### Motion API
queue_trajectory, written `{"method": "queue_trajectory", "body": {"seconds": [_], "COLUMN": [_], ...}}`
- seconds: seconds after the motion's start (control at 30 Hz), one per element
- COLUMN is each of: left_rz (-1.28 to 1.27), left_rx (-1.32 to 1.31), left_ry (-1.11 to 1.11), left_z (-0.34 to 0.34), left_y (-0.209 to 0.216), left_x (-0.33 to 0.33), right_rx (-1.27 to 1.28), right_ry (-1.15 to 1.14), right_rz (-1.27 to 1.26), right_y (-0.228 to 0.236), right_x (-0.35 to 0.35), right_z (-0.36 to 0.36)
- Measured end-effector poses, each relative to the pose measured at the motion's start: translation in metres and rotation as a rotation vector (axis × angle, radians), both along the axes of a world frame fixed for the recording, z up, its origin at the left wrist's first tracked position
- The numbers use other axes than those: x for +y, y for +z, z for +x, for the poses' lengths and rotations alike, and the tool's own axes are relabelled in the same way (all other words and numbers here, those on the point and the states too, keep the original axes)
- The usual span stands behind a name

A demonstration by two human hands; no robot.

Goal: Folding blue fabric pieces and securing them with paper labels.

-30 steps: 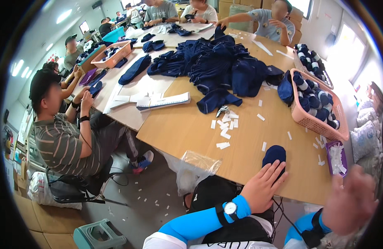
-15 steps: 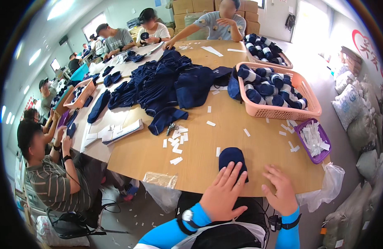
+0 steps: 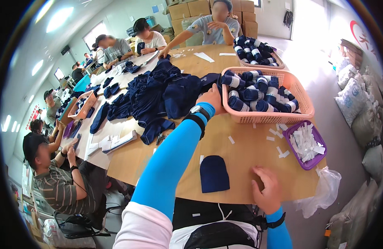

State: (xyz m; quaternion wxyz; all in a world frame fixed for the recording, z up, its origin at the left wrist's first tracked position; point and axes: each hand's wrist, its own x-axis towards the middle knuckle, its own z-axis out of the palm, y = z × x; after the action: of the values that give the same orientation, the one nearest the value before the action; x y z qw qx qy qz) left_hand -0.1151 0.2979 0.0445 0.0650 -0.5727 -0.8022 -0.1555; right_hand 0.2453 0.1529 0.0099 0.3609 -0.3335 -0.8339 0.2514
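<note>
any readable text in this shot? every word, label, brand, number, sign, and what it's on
Right wall sign: large characters, red curve; not transcribed.
Red sign, far left: too small to read.
White sack: blue print, too small to read.
White-banded navy rolls: any print too small.
Flat navy piece: no text visible.

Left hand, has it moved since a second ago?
Yes, the left hand went forward, off the navy cloth, to the left of the nearest pink basket.

open tabletop (image 3: 241, 154) between flat cloth (image 3: 215, 174) and near basket (image 3: 274, 118), purple tray (image 3: 309, 165) rightward
</note>
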Motion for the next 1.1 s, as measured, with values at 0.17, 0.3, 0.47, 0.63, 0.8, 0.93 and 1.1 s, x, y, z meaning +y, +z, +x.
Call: {"method": "queue_trajectory", "body": {"seconds": [0.17,0.3,0.47,0.63,0.8,0.93,1.1], "left_rz": [-0.038,0.301,0.569,0.688,0.268,0.219,-0.029], "left_rx": [-0.265,-0.267,-0.555,-0.354,-0.719,-0.578,-0.637], "left_ry": [0.084,0.140,0.073,0.118,0.104,0.210,0.271], "left_z": [-0.008,-0.077,-0.055,-0.076,-0.040,-0.073,-0.114], "left_y": [-0.009,-0.016,0.043,0.069,0.096,0.122,0.150], "left_x": [0.024,0.023,-0.010,-0.068,-0.132,-0.087,0.041], "right_rx": [0.130,0.155,0.235,0.260,0.267,0.266,0.246], "right_ry": [0.062,0.097,0.082,0.099,0.039,0.038,0.056], "right_rz": [-0.182,-0.188,-0.329,-0.360,-0.400,-0.378,-0.427], "right_y": [0.000,-0.002,-0.003,-0.006,-0.005,-0.004,-0.008], "right_x": [0.004,0.004,0.008,0.007,0.007,0.008,0.010], "right_z": [0.009,0.004,0.013,0.006,0.015,0.014,0.018]}}
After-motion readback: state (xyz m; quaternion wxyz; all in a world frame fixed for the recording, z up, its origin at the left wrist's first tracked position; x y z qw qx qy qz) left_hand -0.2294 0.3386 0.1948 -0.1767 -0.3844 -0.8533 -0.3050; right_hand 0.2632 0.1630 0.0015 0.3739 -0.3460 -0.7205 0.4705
